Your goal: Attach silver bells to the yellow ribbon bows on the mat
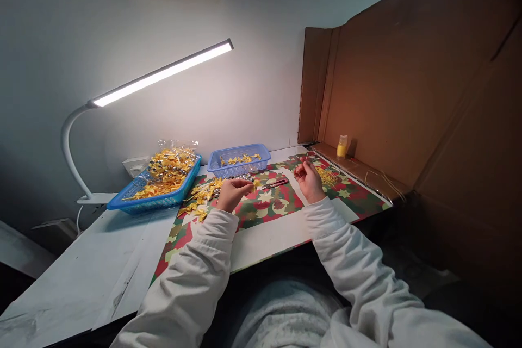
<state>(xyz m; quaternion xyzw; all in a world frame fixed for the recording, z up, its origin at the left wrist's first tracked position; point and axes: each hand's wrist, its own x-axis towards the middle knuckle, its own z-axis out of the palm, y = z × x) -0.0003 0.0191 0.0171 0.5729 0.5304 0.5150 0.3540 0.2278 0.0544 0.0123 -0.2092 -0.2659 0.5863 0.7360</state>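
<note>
Lamp [163, 74] arched over the left of the table [81, 269], its long bar lit. Under it stood a blue basket [163, 199], heaped with yellow bows [173, 168]. Right of that, loose bows [200, 212] lay strewn across a red and green patterned sheet [263, 207], some just beside the person's left hand [231, 196]. That hand's thumb and fingers were pinched together on one small bow [256, 184], over the sheet. Behind it, near the wall [261, 98], a smaller basket [238, 169] contained a few more bows [240, 159], with silvery beads [244, 177] lying in front. Between the hands lay a pink tool [281, 181], its metal end pointing left. The right hand [310, 181] was raised, fingers curled and tips closed on a thin piece [306, 156] too small to identify. Just beyond, yellow thread [327, 176] lay in a tangle, and farther right a vial [342, 147] with yellow contents stood upright beside the cardboard [387, 87]
</note>
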